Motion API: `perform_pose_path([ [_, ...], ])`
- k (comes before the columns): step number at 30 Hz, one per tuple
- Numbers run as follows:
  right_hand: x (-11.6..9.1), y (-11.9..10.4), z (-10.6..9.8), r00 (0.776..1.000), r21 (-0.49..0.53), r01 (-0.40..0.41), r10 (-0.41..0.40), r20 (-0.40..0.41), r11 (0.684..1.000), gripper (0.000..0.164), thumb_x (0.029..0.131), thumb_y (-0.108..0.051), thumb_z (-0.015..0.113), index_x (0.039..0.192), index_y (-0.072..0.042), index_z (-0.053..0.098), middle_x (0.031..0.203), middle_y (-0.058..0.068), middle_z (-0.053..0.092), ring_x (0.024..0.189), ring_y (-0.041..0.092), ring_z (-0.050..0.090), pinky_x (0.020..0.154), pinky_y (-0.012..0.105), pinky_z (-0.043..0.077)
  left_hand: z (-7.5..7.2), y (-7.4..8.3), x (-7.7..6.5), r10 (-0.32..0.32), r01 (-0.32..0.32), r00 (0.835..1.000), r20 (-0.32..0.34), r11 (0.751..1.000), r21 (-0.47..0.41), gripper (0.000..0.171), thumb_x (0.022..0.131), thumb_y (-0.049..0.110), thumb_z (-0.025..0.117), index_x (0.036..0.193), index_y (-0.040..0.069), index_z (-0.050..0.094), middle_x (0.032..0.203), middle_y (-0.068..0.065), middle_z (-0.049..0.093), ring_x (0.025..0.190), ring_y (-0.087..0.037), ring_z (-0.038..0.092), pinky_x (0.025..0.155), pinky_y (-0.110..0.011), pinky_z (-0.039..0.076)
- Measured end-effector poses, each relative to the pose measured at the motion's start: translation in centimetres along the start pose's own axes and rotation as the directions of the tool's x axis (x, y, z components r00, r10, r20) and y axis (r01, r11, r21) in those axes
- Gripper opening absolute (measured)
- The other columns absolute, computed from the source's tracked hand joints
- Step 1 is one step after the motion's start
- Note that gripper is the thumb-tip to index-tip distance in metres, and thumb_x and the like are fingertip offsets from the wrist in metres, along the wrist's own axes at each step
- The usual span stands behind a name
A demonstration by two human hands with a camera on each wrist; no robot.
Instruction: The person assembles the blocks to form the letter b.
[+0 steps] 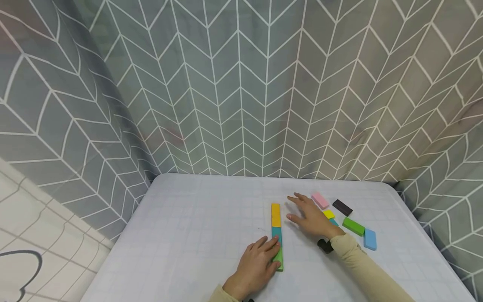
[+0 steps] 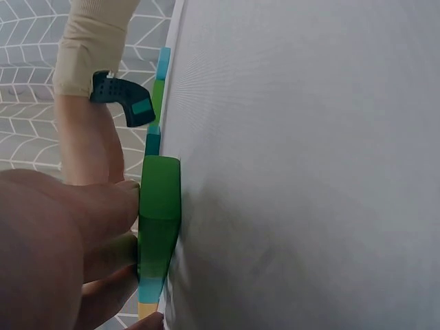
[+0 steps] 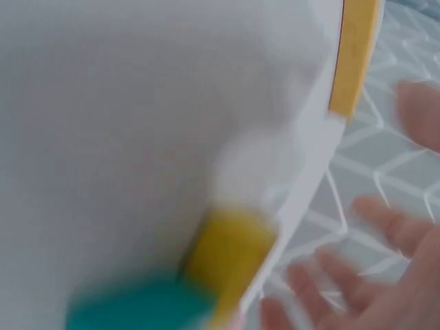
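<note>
A straight row of blocks lies end to end on the table: an orange block (image 1: 276, 214) at the far end, a teal block (image 1: 276, 231) in the middle and a green block (image 1: 279, 261) nearest. My left hand (image 1: 256, 264) rests on the teal and green blocks with relaxed fingers, partly covering them. In the left wrist view, its fingers touch the upper face of the green block (image 2: 160, 206). My right hand (image 1: 311, 218) is spread above the table, right of the row, holding nothing. Its fingers (image 3: 392, 223) look blurred in the right wrist view.
Loose blocks lie right of my right hand: pink (image 1: 320, 200), dark brown (image 1: 342, 207), yellow (image 1: 329, 214), teal (image 1: 333, 222), green (image 1: 353, 226) and light blue (image 1: 370, 239). The right forearm and wrist strap partly hide this area. A patterned curtain (image 1: 253, 84) hangs behind the table (image 1: 181, 235).
</note>
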State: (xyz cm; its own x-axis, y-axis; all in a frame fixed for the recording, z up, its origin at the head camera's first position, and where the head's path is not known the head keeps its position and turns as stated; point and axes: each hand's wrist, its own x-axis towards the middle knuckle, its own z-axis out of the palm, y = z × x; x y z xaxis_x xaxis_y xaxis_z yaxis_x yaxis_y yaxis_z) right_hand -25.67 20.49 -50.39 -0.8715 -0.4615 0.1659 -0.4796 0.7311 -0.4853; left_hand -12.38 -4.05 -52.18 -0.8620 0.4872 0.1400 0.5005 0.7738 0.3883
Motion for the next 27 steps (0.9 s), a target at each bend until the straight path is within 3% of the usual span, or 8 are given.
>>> perform_pose_path([
  [2,-0.6,0.6,-0.9,0.994,-0.088,-0.076,0.069,-0.086,0.993,0.067,0.099,-0.034,0.074,0.152,0.000,0.053,0.156,0.036,0.046,0.141,0.058,0.046,0.109,0.075,0.041,0.1,0.0,0.0,-0.005,0.005,1.000,0.003,1.000,-0.008,0.047,0.103,0.034,0.070,0.146,0.015,0.066,0.161,0.000,0.054,0.143,-0.035,0.057,0.106,-0.056,0.054],
  [5,-1.6,1.2,-2.2,0.965,-0.173,-0.218,0.187,-0.182,0.961,0.066,0.094,-0.033,0.080,0.144,0.005,0.059,0.140,0.040,0.054,0.126,0.058,0.052,0.096,0.072,0.047,0.2,0.1,-0.1,-0.015,0.016,1.000,0.012,1.000,-0.020,0.048,0.103,0.035,0.069,0.146,0.016,0.065,0.161,0.000,0.054,0.143,-0.035,0.056,0.107,-0.056,0.053],
  [8,-2.5,1.6,-3.0,0.935,-0.216,-0.332,0.291,-0.204,0.918,0.059,0.091,-0.037,0.082,0.127,0.006,0.065,0.120,0.038,0.059,0.107,0.052,0.057,0.082,0.064,0.050,0.1,0.0,-0.1,-0.021,0.021,1.000,0.020,0.999,-0.028,0.049,0.103,0.035,0.069,0.147,0.015,0.064,0.162,0.000,0.053,0.144,-0.036,0.055,0.108,-0.056,0.052],
  [11,-3.0,1.8,-3.3,0.917,-0.254,-0.392,0.353,-0.185,0.884,0.054,0.091,-0.045,0.080,0.112,0.003,0.065,0.102,0.029,0.062,0.093,0.044,0.060,0.074,0.058,0.050,0.1,0.0,-0.1,-0.019,0.019,1.000,0.020,0.999,-0.027,0.049,0.103,0.035,0.069,0.148,0.015,0.064,0.161,0.000,0.053,0.144,-0.036,0.055,0.108,-0.056,0.052],
  [14,-3.1,1.8,-3.1,0.914,-0.269,-0.400,0.362,-0.182,0.876,0.052,0.092,-0.047,0.079,0.108,0.001,0.066,0.094,0.022,0.063,0.088,0.040,0.061,0.077,0.058,0.050,0.0,0.0,0.0,-0.020,0.020,1.000,0.018,1.000,-0.023,0.049,0.103,0.034,0.069,0.148,0.015,0.064,0.161,0.000,0.054,0.144,-0.036,0.055,0.108,-0.056,0.052],
  [21,-2.8,1.0,-2.1,0.934,-0.308,-0.338,0.277,-0.223,0.890,0.049,0.089,-0.045,0.083,0.102,0.001,0.076,0.098,0.025,0.071,0.088,0.041,0.066,0.074,0.060,0.052,0.0,0.1,0.1,-0.039,0.040,0.998,0.047,0.999,-0.029,0.049,0.103,0.037,0.069,0.148,0.018,0.065,0.162,0.004,0.052,0.146,-0.034,0.054,0.108,-0.057,0.051],
  [27,-2.4,0.3,-1.4,0.956,-0.277,-0.261,0.208,-0.208,0.925,0.054,0.085,-0.048,0.086,0.108,0.002,0.080,0.106,0.022,0.077,0.095,0.043,0.070,0.079,0.060,0.055,-0.1,0.1,0.1,-0.043,0.045,0.998,0.047,0.999,-0.028,0.049,0.103,0.038,0.069,0.148,0.019,0.065,0.162,0.004,0.052,0.146,-0.034,0.053,0.108,-0.057,0.051],
])
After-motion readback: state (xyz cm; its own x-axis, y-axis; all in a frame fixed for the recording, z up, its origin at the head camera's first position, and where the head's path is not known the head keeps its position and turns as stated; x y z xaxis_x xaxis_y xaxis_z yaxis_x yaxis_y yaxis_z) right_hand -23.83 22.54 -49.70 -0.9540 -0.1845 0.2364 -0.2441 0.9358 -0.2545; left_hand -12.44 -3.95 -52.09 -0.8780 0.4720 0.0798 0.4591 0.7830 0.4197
